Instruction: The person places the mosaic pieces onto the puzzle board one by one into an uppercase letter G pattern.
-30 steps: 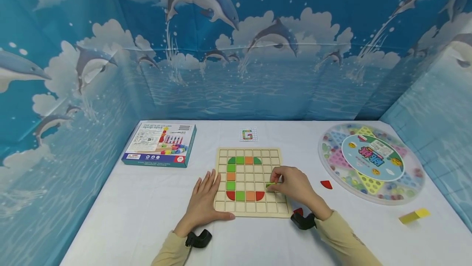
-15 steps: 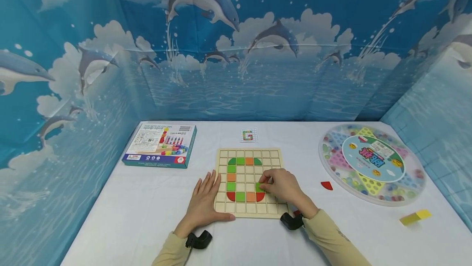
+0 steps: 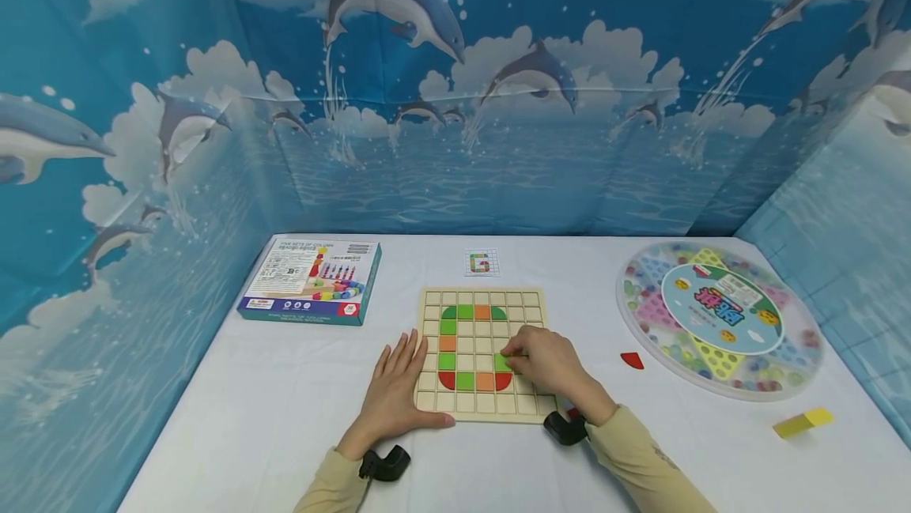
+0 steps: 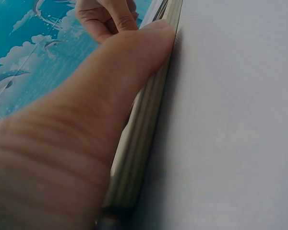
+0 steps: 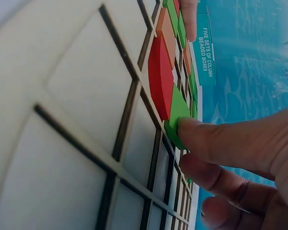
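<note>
A wooden grid board (image 3: 466,343) lies on the white table, with green, orange and red tiles set in its cells in a broken ring. My right hand (image 3: 551,363) is over the board's right part and pinches a green square tile (image 5: 178,98) between thumb and fingers. That tile sits just behind a red rounded-corner tile (image 5: 159,79) in the right wrist view. My left hand (image 3: 391,398) rests against the board's left edge with fingers spread. Its thumb (image 4: 134,45) lies along the board's front edge.
A small pattern card (image 3: 481,262) lies behind the board. A boxed bead set (image 3: 306,280) stands at left, a round clear game case (image 3: 719,307) at right. A red tile (image 3: 632,360) and a yellow block (image 3: 803,422) lie to the right; another red tile (image 3: 572,413) is partly hidden by my right wrist.
My right hand has moved left with the green tile, bringing it to the cell behind the right red corner tile, and has stayed there over the last half second. The left hand has kept its place.
</note>
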A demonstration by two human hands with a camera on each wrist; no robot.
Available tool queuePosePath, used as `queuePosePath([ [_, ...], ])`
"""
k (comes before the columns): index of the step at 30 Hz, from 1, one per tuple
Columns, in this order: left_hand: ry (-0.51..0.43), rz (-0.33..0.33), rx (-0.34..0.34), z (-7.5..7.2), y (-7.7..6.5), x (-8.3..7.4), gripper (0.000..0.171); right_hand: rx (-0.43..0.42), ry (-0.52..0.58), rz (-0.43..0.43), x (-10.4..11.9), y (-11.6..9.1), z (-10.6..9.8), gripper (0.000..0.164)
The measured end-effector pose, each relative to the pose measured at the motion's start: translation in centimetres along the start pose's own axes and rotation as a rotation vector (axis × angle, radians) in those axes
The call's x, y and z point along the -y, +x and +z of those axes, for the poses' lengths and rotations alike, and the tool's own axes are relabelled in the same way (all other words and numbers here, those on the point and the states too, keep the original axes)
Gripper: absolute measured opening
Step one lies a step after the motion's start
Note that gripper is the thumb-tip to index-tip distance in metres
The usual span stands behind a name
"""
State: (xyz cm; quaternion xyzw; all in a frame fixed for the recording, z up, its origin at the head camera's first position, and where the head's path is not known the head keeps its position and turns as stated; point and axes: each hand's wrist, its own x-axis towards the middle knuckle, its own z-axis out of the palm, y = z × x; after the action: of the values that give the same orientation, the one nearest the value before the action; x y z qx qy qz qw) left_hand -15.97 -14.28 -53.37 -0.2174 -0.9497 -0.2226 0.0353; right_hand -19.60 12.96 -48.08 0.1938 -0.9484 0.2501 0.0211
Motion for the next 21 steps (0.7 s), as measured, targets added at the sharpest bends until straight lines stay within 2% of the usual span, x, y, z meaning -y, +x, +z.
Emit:
queuePosePath([
  [10,0.004,-0.022,0.025,-0.2,0.0,-0.3,0.125,-0.004,-0.081,-0.034,0.0,0.0,0.0,0.006],
  [14,-0.005,-0.024,0.025,-0.3,0.1,-0.4,0.124,0.038,-0.058,-0.034,-0.1,-0.1,-0.3,0.009],
  [18,-0.007,-0.022,0.019,-0.3,0.1,-0.3,0.124,0.096,0.009,-0.024,-0.6,-0.5,-0.8,0.016],
  [21,-0.004,-0.018,0.018,-0.3,0.0,-0.3,0.124,0.083,0.063,-0.016,-1.3,-1.2,-1.4,0.018],
])
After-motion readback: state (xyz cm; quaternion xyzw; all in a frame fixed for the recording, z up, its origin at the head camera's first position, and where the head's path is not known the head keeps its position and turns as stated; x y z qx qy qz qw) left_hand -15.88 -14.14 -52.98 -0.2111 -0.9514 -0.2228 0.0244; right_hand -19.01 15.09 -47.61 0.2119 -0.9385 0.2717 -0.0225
